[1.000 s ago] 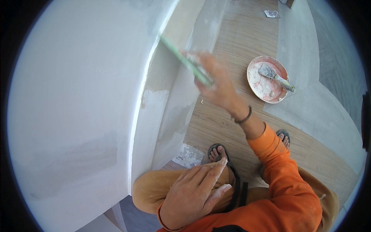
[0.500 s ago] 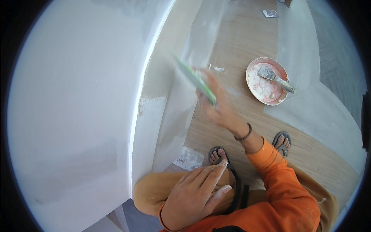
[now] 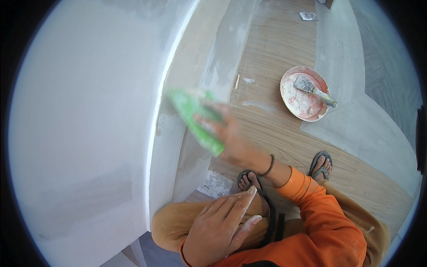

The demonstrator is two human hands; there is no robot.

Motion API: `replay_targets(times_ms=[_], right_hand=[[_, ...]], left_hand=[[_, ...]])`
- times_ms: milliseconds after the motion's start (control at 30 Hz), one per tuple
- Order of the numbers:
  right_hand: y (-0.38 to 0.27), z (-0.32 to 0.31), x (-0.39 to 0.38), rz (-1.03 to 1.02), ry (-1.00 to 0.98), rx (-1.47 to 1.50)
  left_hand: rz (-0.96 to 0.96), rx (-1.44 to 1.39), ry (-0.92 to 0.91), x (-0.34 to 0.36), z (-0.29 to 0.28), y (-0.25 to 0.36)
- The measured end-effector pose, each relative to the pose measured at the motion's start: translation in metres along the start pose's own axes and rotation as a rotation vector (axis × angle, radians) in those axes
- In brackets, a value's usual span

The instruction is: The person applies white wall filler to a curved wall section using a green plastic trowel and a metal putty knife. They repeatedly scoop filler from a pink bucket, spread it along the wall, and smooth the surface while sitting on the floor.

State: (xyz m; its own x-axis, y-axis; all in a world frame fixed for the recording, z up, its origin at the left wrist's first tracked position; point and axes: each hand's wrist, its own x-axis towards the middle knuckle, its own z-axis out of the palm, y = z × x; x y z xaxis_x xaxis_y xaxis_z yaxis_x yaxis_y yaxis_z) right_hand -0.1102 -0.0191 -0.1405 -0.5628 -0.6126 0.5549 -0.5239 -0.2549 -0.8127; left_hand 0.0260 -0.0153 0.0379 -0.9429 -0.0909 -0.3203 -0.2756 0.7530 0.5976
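Note:
A green hand float (image 3: 193,116) is held in my right hand (image 3: 227,129), its broad side turned up and smeared by motion. Its far edge lies over the narrow grey-white wall strip (image 3: 167,144) beside the bright corner edge; whether it touches cannot be told. My fingers wrap round the float's grip side. My left hand (image 3: 220,224) rests on my bent knee, palm down and fingers stretched out, holding nothing. White paste coats its index finger and thumb.
A round pinkish pan (image 3: 307,111) with white paste sits on the wood-look floor (image 3: 271,49); a putty knife (image 3: 313,91) lies across it. A whitened flat piece (image 3: 215,184) lies near my sandalled foot (image 3: 249,180). A small plate (image 3: 308,16) is farther off. The large pale wall (image 3: 89,133) fills the left.
My right hand has swung left and nearer to me with the float, which has turned from edge-on to showing its broad side. My left hand stays on the knee.

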Motion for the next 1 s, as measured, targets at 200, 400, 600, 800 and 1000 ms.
replay_targets(times_ms=[200,400,600,800,1000], right_hand=[[0.053,-0.061,0.073,-0.032,0.181,-0.005],[0.039,-0.052,0.066,-0.017,0.062,-0.003],[-0.013,0.001,-0.006,-0.083,-0.123,0.019],[0.01,-0.021,-0.036,0.574,-0.068,0.616],[0.045,-0.06,0.013,0.713,0.127,0.738]], left_hand=[[-0.007,0.007,-0.021,0.001,-0.003,0.005],[0.054,-0.007,0.026,-0.004,0.0,-0.007],[0.027,0.014,-0.005,-0.001,-0.002,0.0],[-0.023,0.053,0.002,0.002,-0.003,0.005],[0.008,0.043,0.003,-0.001,-0.004,0.004]])
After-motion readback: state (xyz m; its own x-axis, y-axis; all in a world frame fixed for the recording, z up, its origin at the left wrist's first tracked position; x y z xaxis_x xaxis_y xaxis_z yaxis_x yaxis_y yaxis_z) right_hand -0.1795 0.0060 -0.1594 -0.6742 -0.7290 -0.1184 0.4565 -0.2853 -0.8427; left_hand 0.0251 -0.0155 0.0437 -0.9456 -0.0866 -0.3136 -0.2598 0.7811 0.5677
